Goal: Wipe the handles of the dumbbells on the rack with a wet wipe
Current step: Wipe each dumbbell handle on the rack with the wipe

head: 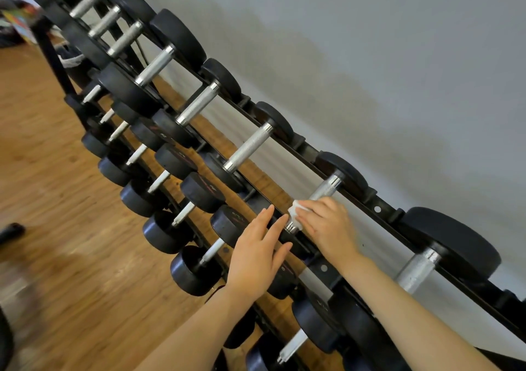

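While your right hand point(327, 228) curls over the near end of a dumbbell handle point(318, 197) on the top shelf, it presses a white wet wipe point(297, 209) around the metal, so the wipe sits bunched between your fingers and the bar. The far end of that handle stays bare and runs up to a black weight head point(345, 172) against the back rail.

Your left hand point(257, 252) lies flat with the fingers straight and slightly spread, holding nothing; its fingertips rest on the black near head of the same dumbbell, just beside the wiping hand. The two hands are close together but not touching.

Beyond them, the black rack point(378, 209) runs diagonally across the view along a grey wall point(370, 43). The upper shelf carries a row of dumbbells with knurled silver handles, one just to your right point(415, 271) and several more up to your left point(247, 147). The lower shelf holds a row of smaller dumbbells point(159, 182) with shorter handles and round black heads. Under and in front of the rack you see a wooden floor point(57, 185). A dark object point(11, 232) lies on the floor at the left edge, too blurred to identify.
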